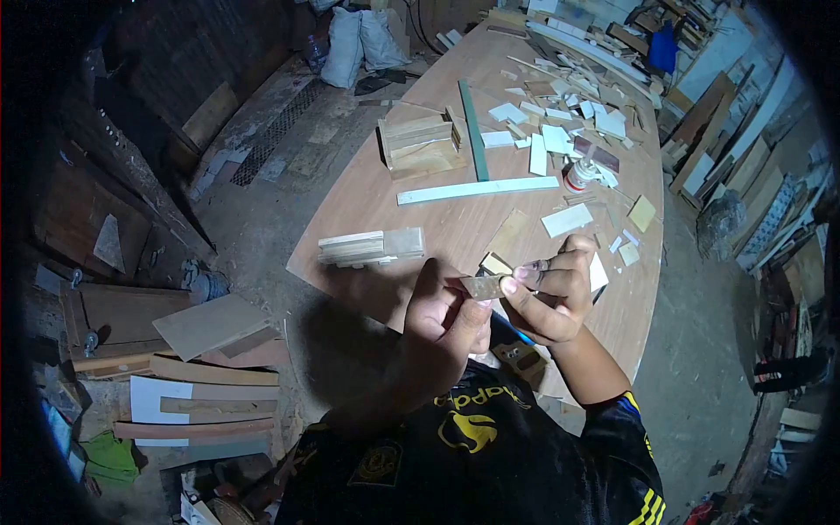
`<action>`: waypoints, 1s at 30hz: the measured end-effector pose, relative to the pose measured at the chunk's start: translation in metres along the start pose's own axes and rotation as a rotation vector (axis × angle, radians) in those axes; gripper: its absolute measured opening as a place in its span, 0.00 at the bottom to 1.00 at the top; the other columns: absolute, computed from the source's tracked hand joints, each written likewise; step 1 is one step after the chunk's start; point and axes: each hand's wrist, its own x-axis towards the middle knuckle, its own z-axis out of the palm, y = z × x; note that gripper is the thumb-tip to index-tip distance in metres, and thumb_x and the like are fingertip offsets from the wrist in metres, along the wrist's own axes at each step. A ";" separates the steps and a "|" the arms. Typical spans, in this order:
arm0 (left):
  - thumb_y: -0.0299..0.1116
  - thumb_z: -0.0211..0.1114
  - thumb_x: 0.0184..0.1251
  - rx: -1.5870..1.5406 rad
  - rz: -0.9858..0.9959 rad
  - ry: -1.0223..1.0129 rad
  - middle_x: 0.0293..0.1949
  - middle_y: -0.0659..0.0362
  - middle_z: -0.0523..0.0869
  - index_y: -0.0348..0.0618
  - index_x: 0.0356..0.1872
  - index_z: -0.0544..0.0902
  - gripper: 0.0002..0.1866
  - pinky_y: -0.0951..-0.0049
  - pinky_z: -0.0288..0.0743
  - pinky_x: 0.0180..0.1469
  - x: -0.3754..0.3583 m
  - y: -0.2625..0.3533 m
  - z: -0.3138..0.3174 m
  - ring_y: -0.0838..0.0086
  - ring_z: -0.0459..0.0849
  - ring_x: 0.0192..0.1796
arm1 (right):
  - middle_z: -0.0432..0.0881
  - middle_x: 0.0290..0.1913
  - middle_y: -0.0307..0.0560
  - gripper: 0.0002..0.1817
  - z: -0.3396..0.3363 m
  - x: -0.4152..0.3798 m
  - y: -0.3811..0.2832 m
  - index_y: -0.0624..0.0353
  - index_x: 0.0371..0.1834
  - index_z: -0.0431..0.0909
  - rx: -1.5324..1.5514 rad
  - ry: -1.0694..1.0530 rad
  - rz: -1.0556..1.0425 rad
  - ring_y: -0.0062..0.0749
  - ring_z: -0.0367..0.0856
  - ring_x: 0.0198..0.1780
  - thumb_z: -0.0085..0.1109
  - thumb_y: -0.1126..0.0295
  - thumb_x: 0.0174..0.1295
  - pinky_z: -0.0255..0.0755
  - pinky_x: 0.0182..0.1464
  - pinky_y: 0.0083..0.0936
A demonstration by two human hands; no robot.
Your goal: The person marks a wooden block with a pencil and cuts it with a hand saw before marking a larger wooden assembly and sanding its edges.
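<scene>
Head view: left hand (444, 313) and right hand (560, 296) pinch a small, flat, grey-brown, wood-like piece (483, 287), probably light, stiff, best held by its ends.

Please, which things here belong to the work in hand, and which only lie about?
In the work:
- wood piece, pinched by left hand and right hand

Apparently lying about:
- box
- green strip
- white strip
- bottle, though its use is unclear

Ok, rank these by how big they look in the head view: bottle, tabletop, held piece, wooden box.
1. Tabletop
2. Wooden box
Unranked: bottle and held piece look similar, and the held piece seems nearer the camera.
</scene>
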 end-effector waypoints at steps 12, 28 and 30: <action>0.31 0.50 0.79 0.172 0.223 0.064 0.28 0.58 0.76 0.39 0.49 0.66 0.07 0.82 0.62 0.25 0.012 -0.020 -0.027 0.84 0.67 0.23 | 0.75 0.28 0.46 0.06 0.045 -0.046 0.022 0.64 0.32 0.80 0.042 0.138 0.588 0.36 0.74 0.29 0.67 0.82 0.53 0.67 0.33 0.28; 0.31 0.54 0.74 0.093 0.016 0.686 0.22 0.60 0.75 0.41 0.42 0.74 0.05 0.75 0.67 0.25 -0.010 -0.061 -0.187 0.78 0.72 0.22 | 0.87 0.38 0.49 0.13 0.120 -0.309 0.039 0.51 0.39 0.84 -0.358 -1.034 1.297 0.46 0.86 0.41 0.67 0.56 0.57 0.79 0.43 0.41; 0.29 0.52 0.73 0.071 0.057 0.678 0.27 0.57 0.79 0.38 0.38 0.75 0.06 0.74 0.73 0.36 -0.002 -0.062 -0.199 0.75 0.78 0.29 | 0.84 0.44 0.53 0.16 0.124 -0.279 0.031 0.53 0.44 0.83 -0.622 -0.949 1.041 0.47 0.83 0.49 0.67 0.60 0.55 0.75 0.52 0.43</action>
